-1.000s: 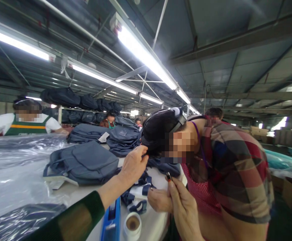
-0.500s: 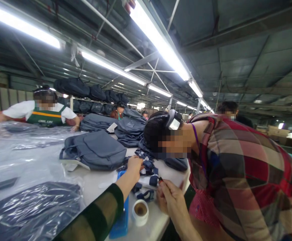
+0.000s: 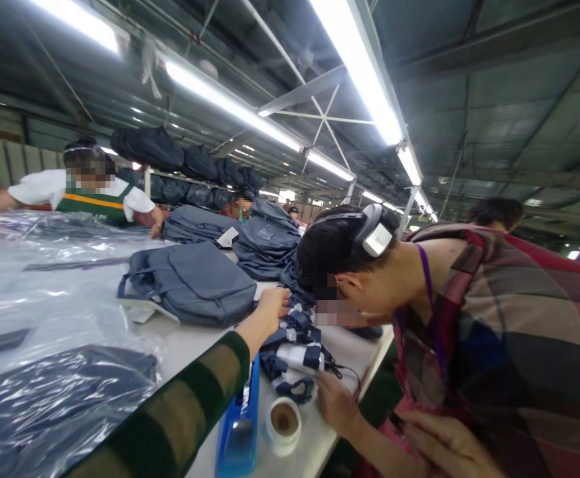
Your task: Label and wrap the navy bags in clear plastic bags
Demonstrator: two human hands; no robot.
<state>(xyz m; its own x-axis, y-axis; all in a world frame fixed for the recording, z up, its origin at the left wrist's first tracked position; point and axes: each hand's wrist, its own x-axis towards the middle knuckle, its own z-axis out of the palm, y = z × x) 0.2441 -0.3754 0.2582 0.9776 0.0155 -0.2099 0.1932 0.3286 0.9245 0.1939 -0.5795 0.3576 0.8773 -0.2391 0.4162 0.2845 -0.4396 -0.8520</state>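
Note:
My left hand (image 3: 269,315), in a dark green sleeve, reaches over a pile of navy straps with white wrapping (image 3: 302,355). Its fingers are loosely bent and apart, with nothing visible in them. A grey-blue backpack (image 3: 195,282) lies just left of it. At the lower right, my right hand (image 3: 436,435) is closed around a small dark object (image 3: 395,419), whose kind I cannot make out. A co-worker's hand (image 3: 337,401) touches the near end of the straps. Under my left forearm lies a blue tray (image 3: 223,441), beside a white tub (image 3: 273,438) with a brown inside.
A co-worker in a plaid shirt (image 3: 529,318) bends close over the table's right edge. Clear plastic bags (image 3: 66,392) holding dark items cover the left side. Stacked backpacks (image 3: 265,239) stand farther back. Another person in a green apron (image 3: 93,206) works across the table.
My left hand has lifted slightly off the straps. My right hand has moved right and down, away from them, with the small object. The co-worker leans farther right in view.

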